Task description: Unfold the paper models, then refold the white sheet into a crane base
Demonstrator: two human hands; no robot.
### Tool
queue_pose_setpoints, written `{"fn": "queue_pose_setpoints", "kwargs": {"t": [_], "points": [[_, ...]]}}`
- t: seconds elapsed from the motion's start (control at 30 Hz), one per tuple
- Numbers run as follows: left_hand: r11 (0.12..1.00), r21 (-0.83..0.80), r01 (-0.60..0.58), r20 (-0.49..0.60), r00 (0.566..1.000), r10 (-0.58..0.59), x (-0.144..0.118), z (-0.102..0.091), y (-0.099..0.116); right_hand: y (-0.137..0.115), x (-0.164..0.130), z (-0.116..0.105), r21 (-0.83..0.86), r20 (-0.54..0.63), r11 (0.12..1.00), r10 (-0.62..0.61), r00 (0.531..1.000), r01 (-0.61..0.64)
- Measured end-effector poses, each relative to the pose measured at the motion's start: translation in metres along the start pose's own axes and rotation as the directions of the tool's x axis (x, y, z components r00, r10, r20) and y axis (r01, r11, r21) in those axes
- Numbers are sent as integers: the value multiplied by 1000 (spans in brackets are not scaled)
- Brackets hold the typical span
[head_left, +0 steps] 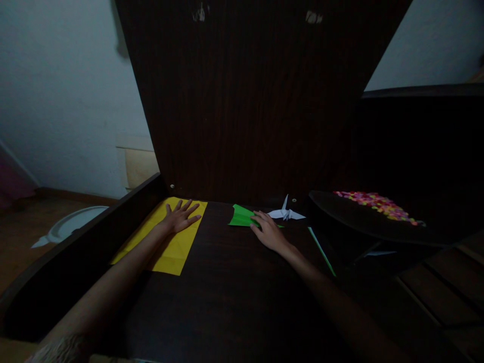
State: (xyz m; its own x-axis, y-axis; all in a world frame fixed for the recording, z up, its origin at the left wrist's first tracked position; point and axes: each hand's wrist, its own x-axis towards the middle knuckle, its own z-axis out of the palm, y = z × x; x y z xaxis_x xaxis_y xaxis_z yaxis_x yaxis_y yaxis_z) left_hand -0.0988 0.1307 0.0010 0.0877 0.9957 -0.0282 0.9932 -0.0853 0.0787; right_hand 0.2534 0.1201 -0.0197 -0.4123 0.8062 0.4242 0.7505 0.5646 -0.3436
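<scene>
I see my left hand (180,217) lying flat on the yellow paper (166,242), with the fingers spread wide apart and holding nothing. The yellow paper lies on the left part of the dark worktop (227,282), close to the raised edge on that side. My right hand (269,231) rests on the near corner of the green paper (241,217), fingers open and pressing down, not closed around it. The green paper looks folded, I think, but the light is dim and I cannot be sure. It sits near the back of the worktop, in the middle. Just beside it, to the right, stands a small white paper crane (286,213). A thin green strip (321,251) lies near my right arm. Farther right, a dark round tray (340,222) holds many little colored bits (378,204).
</scene>
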Motion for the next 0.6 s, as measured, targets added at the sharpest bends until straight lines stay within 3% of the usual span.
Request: {"fn": "queue_pose_setpoints", "kwargs": {"t": [0.1,0.2,0.33,0.47,0.6], "points": [[1000,-1,25,-82,996,-25,-6,-2,4,-3,1,0,-12,14,1000,7,1000,-7],[989,-9,150,-173,973,-149,-8,-2,4,-6,2,-1,-20,23,1000,21,1000,-20],[964,-44,262,-151,952,-265,-2,4,-1,-7,3,-2,-14,17,998,68,998,-68],[961,-81,263,-147,951,-272,3,7,-5,-8,4,-2,40,11,993,112,994,-112],[970,-137,200,-261,937,-231,-4,4,0,-12,3,-5,164,-21,974,161,987,-155]]}}
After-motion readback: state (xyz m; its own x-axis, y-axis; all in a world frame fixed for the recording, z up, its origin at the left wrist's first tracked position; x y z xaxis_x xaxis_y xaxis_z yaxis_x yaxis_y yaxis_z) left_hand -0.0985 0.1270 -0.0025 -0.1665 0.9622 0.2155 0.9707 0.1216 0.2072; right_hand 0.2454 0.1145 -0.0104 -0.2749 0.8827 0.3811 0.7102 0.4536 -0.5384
